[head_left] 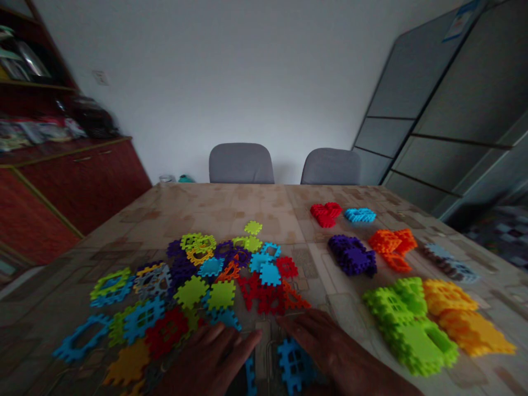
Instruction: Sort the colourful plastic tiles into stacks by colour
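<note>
Low at the near edge, my left hand (212, 355) reaches in over the loose pieces, its fingers stretched out and its thumb apart. Opposite it, my right hand (319, 344) lies with fingers extended above a blue window-shaped interlocking piece (291, 363), partly covering it. I cannot tell whether the hand touches that piece. Another blue piece (250, 378) shows only as a strip beside my left thumb. Just beyond the hands are red toothed pieces (270, 300), an orange triangular frame (293, 297) and a lime square (221, 295).
A mixed-colour spread of toothed pieces covers the left and middle of the table (198, 203). On the right are single-colour stacks: red (325, 214), light blue (360, 215), purple (352, 256), orange (394, 247), grey (451, 263), lime (412, 330) and yellow (470, 319). Two grey chairs (241, 163) stand behind.
</note>
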